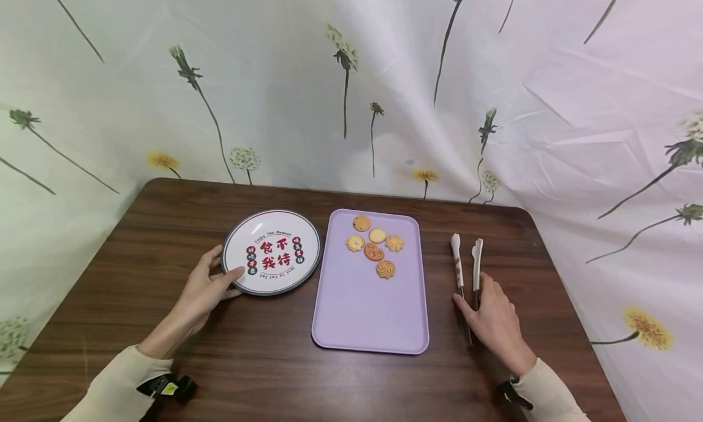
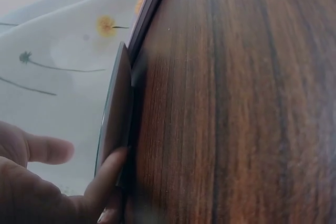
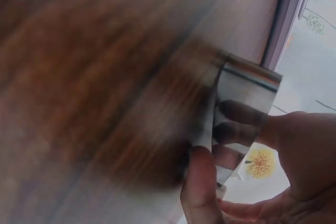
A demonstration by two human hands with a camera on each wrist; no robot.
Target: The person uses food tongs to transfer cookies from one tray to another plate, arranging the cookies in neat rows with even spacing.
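In the head view my left hand (image 1: 205,285) is at the near-left edge of a round white plate (image 1: 280,227) with red lettering. Its thumb reaches over the rim. From the left wrist, the plate (image 2: 116,108) appears almost edge-on, with a finger (image 2: 107,174) against its underside. On the right, my right hand (image 1: 494,318) grips food tongs (image 1: 458,266) by their metal part, thumb on one side and fingers on the other. Their two white-tipped arms stand apart, pointing away from me. Shiny metal of the tongs (image 3: 244,95) mirrors the fingers in the right wrist view.
Between the hands a purple tray (image 1: 370,318) lies on the dark wooden table (image 1: 263,361). Several cookies (image 1: 385,269) of different shapes are in its far half. Behind the table hangs a white cloth (image 1: 285,105) printed with dandelions.
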